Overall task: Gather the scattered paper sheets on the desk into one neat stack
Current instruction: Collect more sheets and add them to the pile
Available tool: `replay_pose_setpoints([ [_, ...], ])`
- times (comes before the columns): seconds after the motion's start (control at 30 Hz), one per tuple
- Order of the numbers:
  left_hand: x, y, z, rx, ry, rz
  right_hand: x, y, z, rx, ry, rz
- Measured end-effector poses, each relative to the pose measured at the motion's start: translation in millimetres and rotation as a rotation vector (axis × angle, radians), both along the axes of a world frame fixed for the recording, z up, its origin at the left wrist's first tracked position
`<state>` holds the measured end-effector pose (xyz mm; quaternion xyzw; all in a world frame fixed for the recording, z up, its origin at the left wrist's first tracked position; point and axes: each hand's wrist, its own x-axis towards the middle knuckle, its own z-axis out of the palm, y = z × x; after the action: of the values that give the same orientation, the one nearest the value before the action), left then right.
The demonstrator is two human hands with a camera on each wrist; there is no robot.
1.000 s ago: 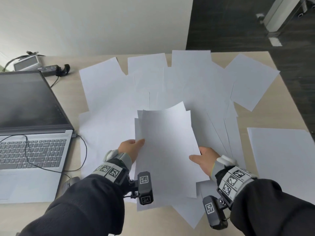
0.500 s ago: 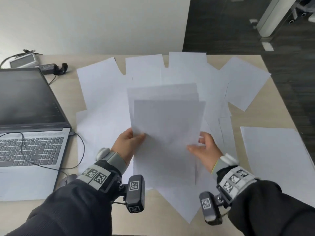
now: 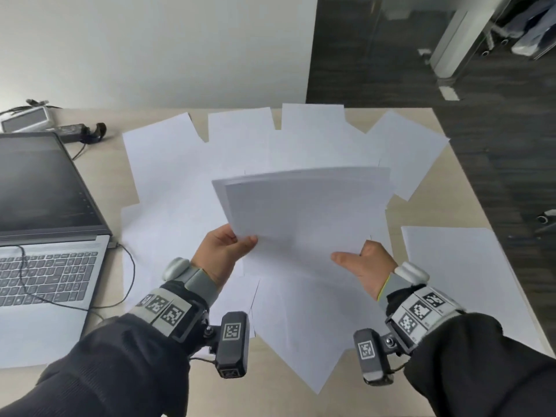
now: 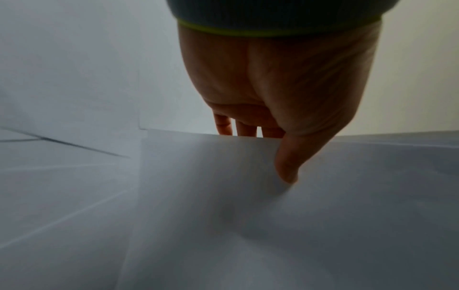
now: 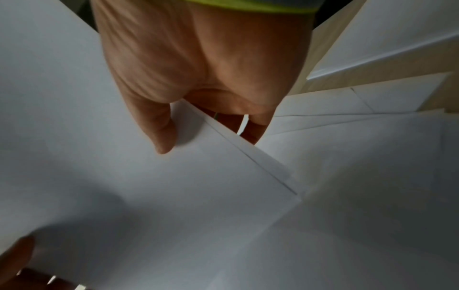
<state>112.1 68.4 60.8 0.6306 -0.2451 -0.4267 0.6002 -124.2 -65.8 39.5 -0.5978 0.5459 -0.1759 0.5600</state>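
Observation:
Both hands hold a small bundle of white paper sheets (image 3: 304, 215) lifted above the desk, its far edge tipped up. My left hand (image 3: 224, 251) pinches the bundle's left edge, thumb on top (image 4: 288, 168) and fingers underneath. My right hand (image 3: 361, 263) pinches the right edge the same way, thumb (image 5: 161, 135) pressed on the top sheet (image 5: 149, 196). The sheets in the bundle are slightly offset at their edges. Several loose sheets (image 3: 168, 164) lie overlapping on the desk below and beyond the bundle, and one separate sheet (image 3: 460, 281) lies at the right.
An open laptop (image 3: 45, 236) with a cable across its keyboard stands at the left. A power adapter (image 3: 75, 132) and a small grey box (image 3: 25, 120) sit at the back left. The desk's right edge (image 3: 469, 188) drops to dark floor.
The bundle has risen off the desk and tilted up, then swung a little to the right. Both hands moved forward with it and kept their hold.

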Motion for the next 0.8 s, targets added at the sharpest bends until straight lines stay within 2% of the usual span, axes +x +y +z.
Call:
replay_pose_setpoints([
  [0.13,-4.2,5.7,-7.4,0.052,-0.009,-0.040,-12.9,7.0,-4.0,0.050,-0.002,0.058],
  [0.2,-9.1,8.4,-13.9,0.140,-0.069,-0.080,-14.6,9.4,-7.3,0.062,0.002,0.097],
  [0.3,-20.6,4.6,-13.2,0.193,-0.180,-0.063,-15.1,8.3,-5.2,0.007,-0.028,0.028],
  [0.37,-25.4,-4.2,-12.2,0.200,-0.104,0.023,-15.3,4.5,0.8,-0.021,-0.109,-0.009],
  [0.43,-32.7,-12.2,-19.8,0.282,-0.014,0.083,-20.5,-0.7,2.2,-0.022,-0.141,0.007],
  [0.57,-55.1,-18.4,-43.8,0.457,0.011,0.009,-35.1,-11.8,-21.3,0.007,0.070,0.066],
  [0.67,-68.4,-19.1,-62.1,0.594,-0.206,-0.059,-43.1,-20.2,-42.5,-0.010,0.298,0.106],
  [0.73,-72.5,-21.1,-66.1,0.734,-0.353,-0.146,-45.9,-25.8,-54.8,-0.051,0.388,0.099],
  [0.8,-76.1,-23.4,-71.6,0.798,-0.369,-0.156,-47.1,-27.5,-60.0,-0.053,0.482,0.119],
])
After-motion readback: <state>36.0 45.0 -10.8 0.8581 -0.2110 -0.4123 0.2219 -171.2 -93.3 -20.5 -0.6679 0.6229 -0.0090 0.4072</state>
